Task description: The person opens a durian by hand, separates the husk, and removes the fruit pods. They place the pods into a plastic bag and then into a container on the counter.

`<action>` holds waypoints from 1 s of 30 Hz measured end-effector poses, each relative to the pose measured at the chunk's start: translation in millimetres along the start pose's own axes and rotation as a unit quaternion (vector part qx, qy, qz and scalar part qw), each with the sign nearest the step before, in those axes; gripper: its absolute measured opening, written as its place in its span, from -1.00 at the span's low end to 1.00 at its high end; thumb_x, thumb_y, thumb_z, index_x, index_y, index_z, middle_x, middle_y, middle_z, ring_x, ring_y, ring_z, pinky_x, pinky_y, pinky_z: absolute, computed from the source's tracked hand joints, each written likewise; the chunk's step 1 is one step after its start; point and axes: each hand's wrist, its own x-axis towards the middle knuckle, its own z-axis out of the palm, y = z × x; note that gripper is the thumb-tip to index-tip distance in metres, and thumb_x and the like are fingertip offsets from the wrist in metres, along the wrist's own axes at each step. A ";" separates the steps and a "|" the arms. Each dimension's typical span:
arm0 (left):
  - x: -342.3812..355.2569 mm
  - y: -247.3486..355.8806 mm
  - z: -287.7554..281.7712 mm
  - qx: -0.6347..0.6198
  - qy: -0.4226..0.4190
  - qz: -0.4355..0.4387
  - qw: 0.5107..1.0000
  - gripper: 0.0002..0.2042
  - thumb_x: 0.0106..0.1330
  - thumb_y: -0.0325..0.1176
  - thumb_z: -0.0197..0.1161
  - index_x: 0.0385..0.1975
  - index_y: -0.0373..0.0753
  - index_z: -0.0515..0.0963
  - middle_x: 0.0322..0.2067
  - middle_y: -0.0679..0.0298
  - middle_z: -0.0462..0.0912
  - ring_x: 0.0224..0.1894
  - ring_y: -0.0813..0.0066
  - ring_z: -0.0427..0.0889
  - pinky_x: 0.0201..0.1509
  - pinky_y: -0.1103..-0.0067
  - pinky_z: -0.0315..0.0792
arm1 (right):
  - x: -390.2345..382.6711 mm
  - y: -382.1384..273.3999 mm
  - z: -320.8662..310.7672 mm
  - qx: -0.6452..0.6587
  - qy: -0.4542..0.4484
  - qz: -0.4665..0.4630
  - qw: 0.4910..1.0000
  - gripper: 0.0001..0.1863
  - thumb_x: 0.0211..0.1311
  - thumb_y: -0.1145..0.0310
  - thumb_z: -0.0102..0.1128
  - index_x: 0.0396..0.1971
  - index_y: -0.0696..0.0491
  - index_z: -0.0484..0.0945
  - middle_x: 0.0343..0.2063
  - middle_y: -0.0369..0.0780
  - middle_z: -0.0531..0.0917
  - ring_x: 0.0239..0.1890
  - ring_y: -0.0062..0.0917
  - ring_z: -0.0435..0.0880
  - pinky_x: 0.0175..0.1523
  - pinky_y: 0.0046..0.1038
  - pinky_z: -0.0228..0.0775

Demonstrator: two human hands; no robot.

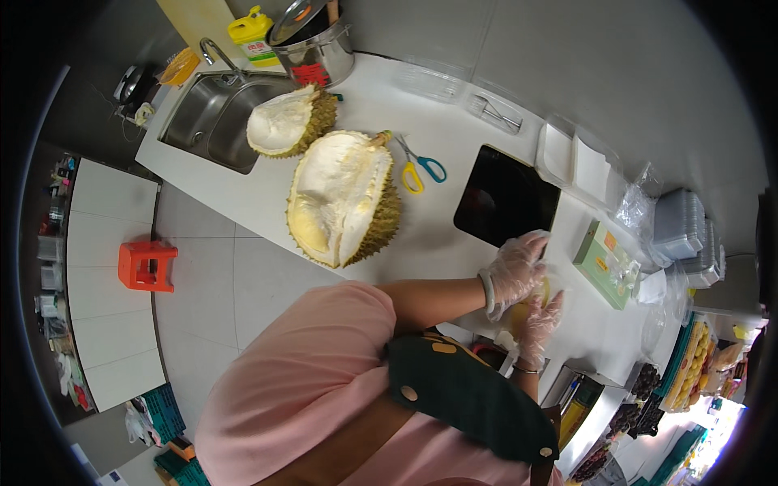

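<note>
My left hand (pixel 519 277) and my right hand (pixel 541 328), both in clear plastic gloves, have curled fingers around a clear, yellowish item (pixel 527 312), perhaps a container with pale fruit flesh, partly hidden by my hands. Left of them lies a large opened durian half (pixel 320 198) showing white pith and a yellow pod. A smaller piece of spiky husk (pixel 279 125) sits behind it, by the sink. Scissors (pixel 412 174) with yellow and blue handles rest beside a black glass panel (pixel 506 194), just above my hands.
Steel sink (pixel 215 125), yellow jug (pixel 251 36), steel pot (pixel 324 57) at back left. Counter's right holds a paper tray (pixel 575 162), green box (pixel 604 263), stacked clear containers (pixel 679 227). Red stool (pixel 146 267) stands on the floor at left; fruit displays (pixel 689 364) at far right.
</note>
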 end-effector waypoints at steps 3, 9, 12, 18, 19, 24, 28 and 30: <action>-5.3 50.9 -75.0 -0.012 0.000 0.114 0.993 -0.52 0.38 -0.25 0.15 0.26 -0.26 0.34 0.28 0.09 0.33 0.31 0.10 0.31 0.40 0.31 0.16 | 3.3 -0.8 -14.6 -0.040 -0.017 -0.015 0.999 -0.22 0.43 0.16 0.01 0.44 0.26 -0.09 0.40 0.14 0.12 0.44 -0.11 0.14 0.46 -0.29 -0.03; -62.0 74.2 -258.0 -0.007 -0.094 0.172 0.981 -0.57 0.33 -0.09 0.27 0.06 -0.25 0.48 0.02 0.10 0.53 0.11 0.14 0.50 0.22 0.37 0.37 | -32.8 -188.2 -32.6 0.359 0.008 -0.109 0.927 0.11 0.25 -0.40 -0.08 0.50 0.00 -0.36 0.50 -0.03 -0.22 0.52 -0.10 -0.15 0.48 0.00 -0.18; -96.1 60.5 -272.6 0.076 -0.236 0.181 0.952 -0.54 0.20 -0.10 0.39 -0.04 -0.29 0.50 -0.06 0.07 0.54 0.02 0.09 0.53 0.12 0.37 0.43 | -39.5 -288.5 6.9 0.567 -0.035 -0.037 0.822 0.16 0.05 -0.65 -0.30 0.50 -0.26 -0.39 0.52 -0.15 -0.33 0.51 0.05 -0.29 0.27 0.52 -0.46; -119.1 19.2 -307.0 0.015 -0.103 0.202 0.974 -0.79 0.16 -0.34 0.40 -0.33 -0.22 0.49 -0.41 0.15 0.56 -0.34 0.12 0.58 -0.25 0.31 0.45 | -51.3 -377.1 53.2 0.651 -0.060 0.037 0.756 0.02 0.18 -0.57 -0.33 0.50 -0.33 -0.38 0.52 -0.19 -0.32 0.52 -0.05 -0.30 0.32 0.43 -0.49; -121.4 23.9 -323.4 -0.002 -0.099 0.188 0.977 -0.78 0.15 -0.36 0.40 -0.32 -0.22 0.48 -0.39 0.15 0.56 -0.33 0.11 0.58 -0.23 0.32 0.45 | -59.3 -379.5 58.7 0.635 -0.032 0.018 0.771 0.01 0.20 -0.55 -0.33 0.50 -0.33 -0.37 0.52 -0.19 -0.31 0.52 -0.06 -0.29 0.34 0.39 -0.48; -121.9 33.5 -350.3 -0.085 -0.100 0.224 0.966 -0.73 0.13 -0.42 0.39 -0.23 -0.26 0.45 -0.28 0.12 0.57 -0.23 0.07 0.57 -0.12 0.35 0.45 | -87.5 -380.2 78.6 0.570 0.038 -0.030 0.820 -0.03 0.25 -0.51 -0.33 0.50 -0.33 -0.36 0.53 -0.20 -0.29 0.53 -0.10 -0.28 0.40 0.27 -0.44; -125.3 21.4 -351.8 -0.087 -0.118 0.244 0.959 -0.85 0.15 -0.55 0.30 -0.33 -0.26 0.49 -0.38 0.12 0.56 -0.31 0.06 0.56 -0.20 0.34 0.45 | -96.7 -389.1 74.0 0.606 0.034 -0.034 0.794 -0.02 0.23 -0.52 -0.34 0.50 -0.35 -0.40 0.53 -0.24 -0.32 0.53 -0.12 -0.27 0.38 0.26 -0.37; -126.7 25.8 -356.5 -0.152 -0.150 0.259 0.942 -0.89 0.17 -0.62 0.23 -0.36 -0.26 0.50 -0.43 0.12 0.55 -0.35 0.07 0.56 -0.25 0.36 0.44 | -106.0 -409.9 62.3 0.608 0.039 -0.035 0.792 -0.01 0.22 -0.54 -0.36 0.50 -0.36 -0.43 0.53 -0.27 -0.34 0.54 -0.15 -0.27 0.38 0.21 -0.25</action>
